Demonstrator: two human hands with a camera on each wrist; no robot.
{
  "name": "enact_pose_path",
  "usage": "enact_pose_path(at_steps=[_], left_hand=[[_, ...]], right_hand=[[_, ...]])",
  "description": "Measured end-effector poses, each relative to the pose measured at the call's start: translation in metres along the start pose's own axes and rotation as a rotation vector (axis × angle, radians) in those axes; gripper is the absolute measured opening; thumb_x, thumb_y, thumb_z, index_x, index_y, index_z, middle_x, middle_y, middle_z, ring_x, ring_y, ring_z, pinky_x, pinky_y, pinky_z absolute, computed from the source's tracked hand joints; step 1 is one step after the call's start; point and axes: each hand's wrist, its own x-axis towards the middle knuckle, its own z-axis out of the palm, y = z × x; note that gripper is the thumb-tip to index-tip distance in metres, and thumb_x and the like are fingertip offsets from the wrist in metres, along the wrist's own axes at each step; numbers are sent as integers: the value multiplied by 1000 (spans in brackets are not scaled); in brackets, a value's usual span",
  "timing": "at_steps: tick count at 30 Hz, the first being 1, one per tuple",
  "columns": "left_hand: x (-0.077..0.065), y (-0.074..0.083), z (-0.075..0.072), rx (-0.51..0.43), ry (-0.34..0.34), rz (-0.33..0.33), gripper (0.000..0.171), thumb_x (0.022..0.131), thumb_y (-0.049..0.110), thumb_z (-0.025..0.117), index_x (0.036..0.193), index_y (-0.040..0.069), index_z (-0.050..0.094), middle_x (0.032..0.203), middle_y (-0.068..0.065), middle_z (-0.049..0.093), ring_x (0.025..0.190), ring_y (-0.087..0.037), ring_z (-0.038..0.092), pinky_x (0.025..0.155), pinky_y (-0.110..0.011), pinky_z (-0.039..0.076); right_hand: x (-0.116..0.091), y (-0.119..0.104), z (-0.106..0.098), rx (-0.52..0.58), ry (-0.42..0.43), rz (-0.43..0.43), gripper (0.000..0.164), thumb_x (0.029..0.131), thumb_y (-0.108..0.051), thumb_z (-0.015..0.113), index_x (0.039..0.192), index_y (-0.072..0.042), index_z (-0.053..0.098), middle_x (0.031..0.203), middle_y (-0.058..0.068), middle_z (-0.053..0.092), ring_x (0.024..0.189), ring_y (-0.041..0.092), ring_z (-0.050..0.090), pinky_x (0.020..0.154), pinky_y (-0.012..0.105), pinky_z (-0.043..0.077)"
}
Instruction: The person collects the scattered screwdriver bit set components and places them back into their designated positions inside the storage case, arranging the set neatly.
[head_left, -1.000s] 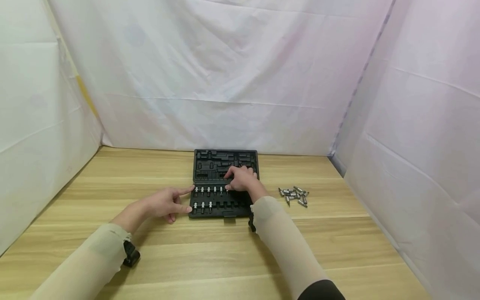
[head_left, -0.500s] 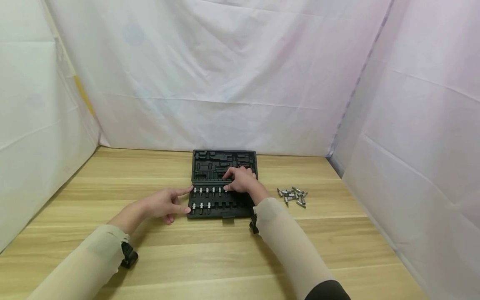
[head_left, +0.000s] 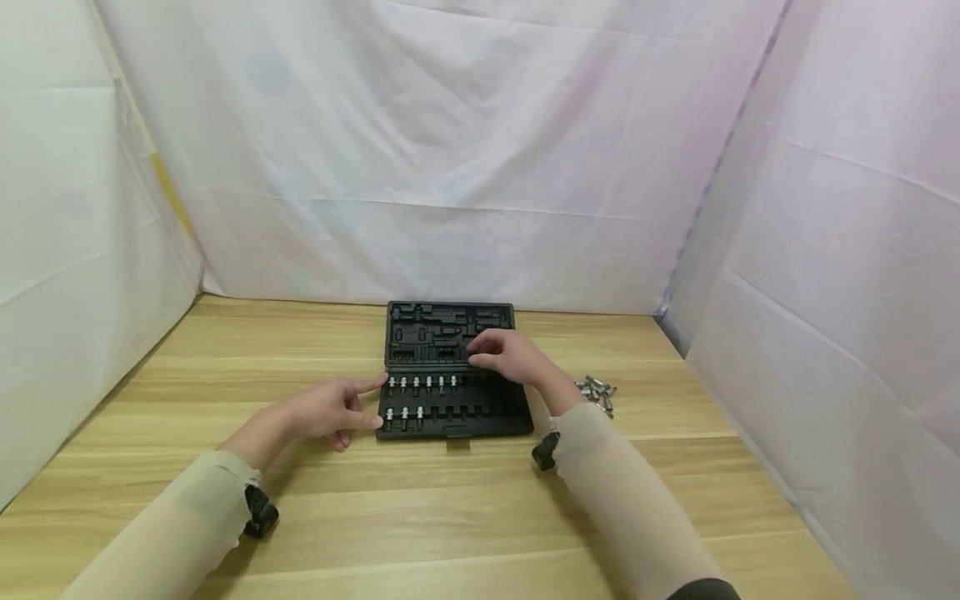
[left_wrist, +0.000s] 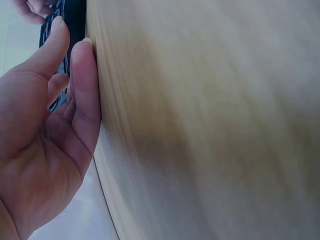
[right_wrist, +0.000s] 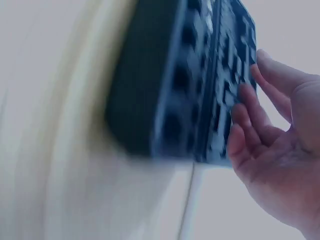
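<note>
A black plastic socket case [head_left: 517, 422] lies unfolded on the table. Several silver bit sockets [head_left: 429, 382] stand in its upper row of slots, and three bit sockets [head_left: 405, 416] in the lower row, all toward the left. My left hand [head_left: 326, 408] touches the case's left edge with extended thumb and index finger; its other fingers bend loosely, as the left wrist view shows. Over the right part of the case hovers my right hand [head_left: 513, 354]. In the right wrist view that hand [right_wrist: 287, 135] has relaxed fingers with nothing between them.
A loose pile of bit sockets [head_left: 598, 390] lies on the wooden table [head_left: 375, 517] right of the case, partly behind my right wrist. The moulded lid [head_left: 408, 321] rests flat at the back. White cloth [head_left: 435, 167] walls off the table's back and sides.
My right hand has let go of a bit socket in the upper row and moved right, uncovering that socket and more slots. The left hand stays at the case's edge.
</note>
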Motion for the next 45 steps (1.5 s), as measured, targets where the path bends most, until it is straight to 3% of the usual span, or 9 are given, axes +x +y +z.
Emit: enact_pose_path(at_steps=[9, 20, 28, 35, 45], left_hand=[[2, 0, -1, 11, 1, 2, 94, 100, 30, 83, 175, 18, 28, 86, -9, 55, 65, -19, 63, 60, -36, 66], [1, 0, 0, 11, 4, -1, 92, 100, 29, 83, 174, 17, 30, 87, -10, 55, 66, -20, 64, 61, -37, 66], [0, 0, 0, 22, 11, -12, 92, 100, 30, 82, 174, 18, 30, 87, -11, 57, 66, -20, 64, 61, -37, 67], [0, 1, -1, 21, 14, -15, 92, 100, 30, 82, 174, 18, 30, 87, -11, 56, 65, -19, 64, 61, -37, 67], [0, 0, 0, 10, 8, -6, 93, 100, 30, 83, 175, 18, 29, 86, -9, 55, 66, -19, 63, 60, -36, 66]], right_hand=[[-34, 33, -47, -7, 17, 23, 35, 112, -33, 67, 140, -13, 74, 137, 9, 72, 123, 30, 67, 106, 55, 58], [-63, 85, -82, -147, -8, 22, 24, 109, -23, 70, 128, -12, 81, 131, 11, 76, 110, 29, 66, 96, 55, 59], [-68, 105, -87, -200, -78, 10, 15, 106, -21, 75, 114, -19, 86, 135, 14, 76, 126, 39, 67, 108, 66, 57], [-66, 107, -82, -174, -111, -1, 16, 104, -11, 75, 112, -17, 87, 131, 12, 78, 128, 39, 69, 111, 64, 57], [-60, 103, -72, -192, -93, 19, 15, 107, -23, 74, 114, -20, 86, 133, 11, 76, 124, 34, 69, 108, 60, 59]])
